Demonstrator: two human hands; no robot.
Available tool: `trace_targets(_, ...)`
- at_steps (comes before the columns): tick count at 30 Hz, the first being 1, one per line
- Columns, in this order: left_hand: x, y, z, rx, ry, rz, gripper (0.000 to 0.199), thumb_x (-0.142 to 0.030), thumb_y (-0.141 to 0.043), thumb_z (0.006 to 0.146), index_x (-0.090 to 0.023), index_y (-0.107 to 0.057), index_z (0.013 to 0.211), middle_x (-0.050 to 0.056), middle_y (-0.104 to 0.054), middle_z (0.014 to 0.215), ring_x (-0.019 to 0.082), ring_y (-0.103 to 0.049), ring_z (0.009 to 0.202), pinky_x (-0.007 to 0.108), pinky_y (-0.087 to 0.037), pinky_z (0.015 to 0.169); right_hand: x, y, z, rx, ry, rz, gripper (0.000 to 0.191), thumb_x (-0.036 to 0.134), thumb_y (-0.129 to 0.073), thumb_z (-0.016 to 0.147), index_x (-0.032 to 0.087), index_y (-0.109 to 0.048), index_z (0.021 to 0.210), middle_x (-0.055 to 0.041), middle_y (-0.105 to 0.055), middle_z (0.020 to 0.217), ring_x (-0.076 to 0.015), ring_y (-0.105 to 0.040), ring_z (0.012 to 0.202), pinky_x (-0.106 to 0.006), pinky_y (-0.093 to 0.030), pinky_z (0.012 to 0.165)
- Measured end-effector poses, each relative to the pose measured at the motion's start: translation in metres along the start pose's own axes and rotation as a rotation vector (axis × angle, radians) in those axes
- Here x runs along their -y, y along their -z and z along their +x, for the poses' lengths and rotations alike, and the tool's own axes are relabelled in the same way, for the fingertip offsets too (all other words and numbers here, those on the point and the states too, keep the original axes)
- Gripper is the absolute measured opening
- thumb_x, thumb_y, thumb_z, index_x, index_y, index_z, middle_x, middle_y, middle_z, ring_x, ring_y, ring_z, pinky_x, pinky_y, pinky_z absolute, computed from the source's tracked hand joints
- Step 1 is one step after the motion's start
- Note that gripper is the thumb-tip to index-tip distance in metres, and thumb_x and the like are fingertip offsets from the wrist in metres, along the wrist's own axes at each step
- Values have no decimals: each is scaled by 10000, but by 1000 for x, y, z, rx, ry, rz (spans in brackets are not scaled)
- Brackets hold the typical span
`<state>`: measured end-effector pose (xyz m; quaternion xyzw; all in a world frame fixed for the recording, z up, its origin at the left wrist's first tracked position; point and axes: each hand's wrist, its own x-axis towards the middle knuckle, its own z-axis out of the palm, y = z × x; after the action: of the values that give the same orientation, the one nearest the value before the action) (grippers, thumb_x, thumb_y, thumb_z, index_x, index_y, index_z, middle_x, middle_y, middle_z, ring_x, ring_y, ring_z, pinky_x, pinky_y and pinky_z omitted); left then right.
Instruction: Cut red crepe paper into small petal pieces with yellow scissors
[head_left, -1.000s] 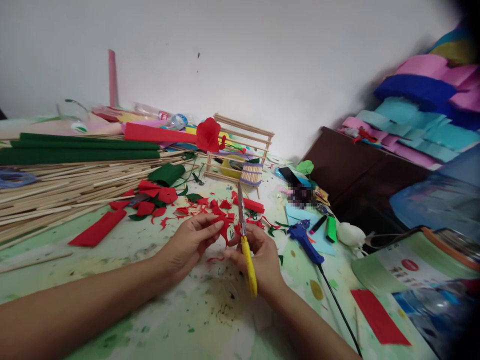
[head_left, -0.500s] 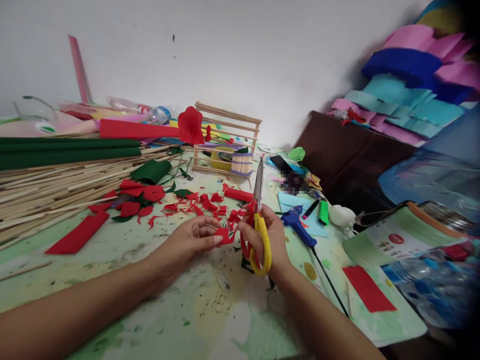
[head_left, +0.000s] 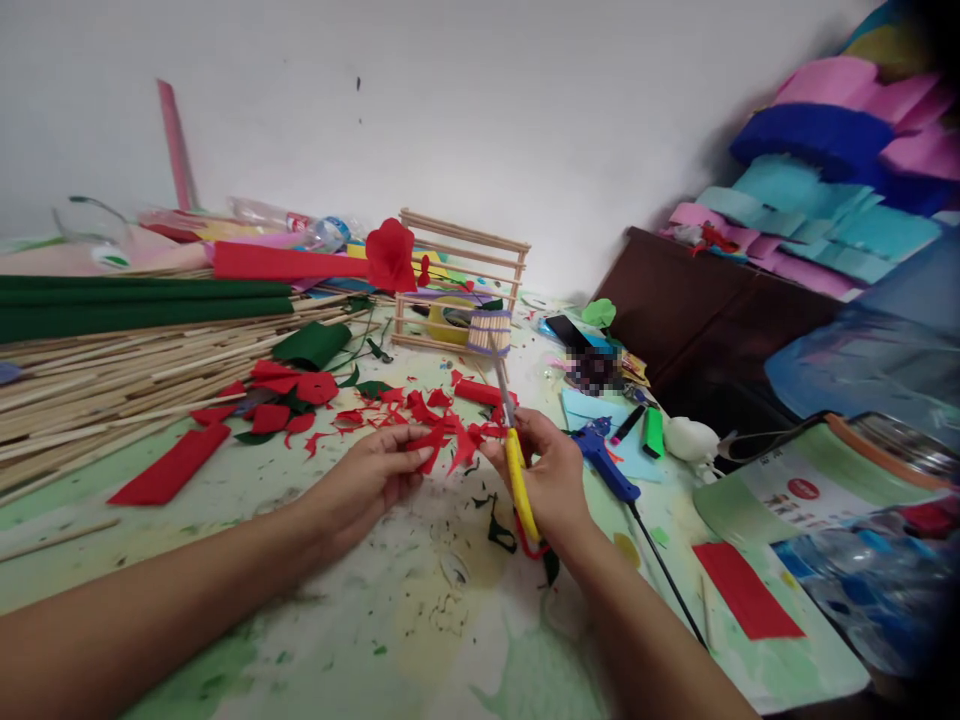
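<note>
Between the thumb and fingers of my left hand (head_left: pixel 386 465) is a small piece of red paper (head_left: pixel 433 447). My right hand (head_left: pixel 551 470) grips scissors (head_left: pixel 517 485) with yellow and red handles, blades pointing away from me. A pointed red scrap (head_left: pixel 465 445) shows at my right fingertips; whether they pinch it, I cannot tell. Beyond both hands lie many red cuttings (head_left: pixel 412 405) and a rolled red strip (head_left: pixel 480 391). A red paper flower (head_left: pixel 390 255) stands out in front of a small stick rack (head_left: pixel 465 235).
Thin wooden sticks (head_left: pixel 150 370) and green paper rolls (head_left: pixel 142 305) fill the left side. To the right are a blue glue gun (head_left: pixel 607 465), a green marker (head_left: pixel 652 432), a light green container (head_left: pixel 780 480) and a flat red paper piece (head_left: pixel 748 590) near the table edge.
The scissors have tilted, their blades now lower and leaning left. A pointed red scrap now shows by my right fingertips, apart from the piece in my left hand. The view has shifted slightly.
</note>
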<state>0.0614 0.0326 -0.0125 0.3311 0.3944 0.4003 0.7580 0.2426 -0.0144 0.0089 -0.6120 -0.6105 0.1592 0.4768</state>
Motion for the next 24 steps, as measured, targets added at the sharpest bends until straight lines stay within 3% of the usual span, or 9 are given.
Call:
trace_targets(3,-12,2,6,-20,-50,-73,182,-15,-648,667,-155,-609,778,-6,-605,666,70,-543,532,154,-437,500,1,6,-1,125,72,-213,242,407,-661,718,192,-581,791,48,-446,605,-101,-376,559,-212,-280,516)
trace_targets(7,-24,5,11,-26,-128,-92,146,-16,-637,684,-128,-617,776,32,-643,676,77,-568,554,141,-440,503,9,7,-5,304,110,-320,243,405,-655,726,208,-576,844,52,-471,613,-101,-373,547,-208,-229,497)
trace_targets(10,-26,9,15,-45,-188,-107,176,11,-636,669,-120,-632,786,20,-644,653,67,-562,528,139,-439,508,16,5,-6,377,119,-400,231,419,-645,730,214,-552,782,52,-464,600,-103,-365,539,-215,-204,492)
trace_targets(19,-19,15,19,75,-311,-105,98,-143,-729,688,-135,-632,703,-2,-622,625,62,-541,549,144,-427,532,16,1,-5,386,79,-501,220,424,-616,749,220,-534,752,46,-500,625,-107,-380,547,-221,-184,500)
trace_targets(24,-22,13,17,17,-317,-138,106,-165,-741,690,-142,-658,751,-15,-623,648,47,-534,533,134,-424,518,16,2,-6,393,80,-491,223,424,-604,759,219,-520,737,45,-501,619,-107,-378,544,-216,-183,497)
